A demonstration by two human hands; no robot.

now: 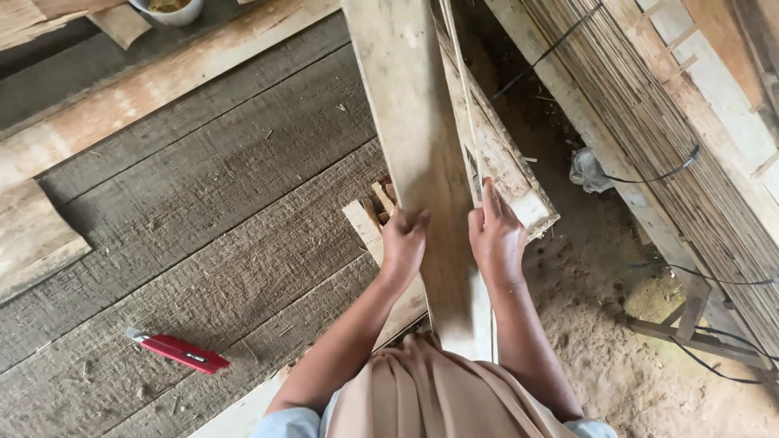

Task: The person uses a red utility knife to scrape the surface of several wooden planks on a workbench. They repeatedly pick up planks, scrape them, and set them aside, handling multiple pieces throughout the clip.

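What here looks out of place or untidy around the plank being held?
A red utility knife lies loose on the plank floor, apart from both hands. A crumpled plastic bag sits in the dirt. The left hand and right hand grip the long plank evenly.

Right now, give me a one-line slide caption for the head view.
Both hands, left hand and right hand, grasp a long pale wooden plank above grey floorboards, a red utility knife nearby.
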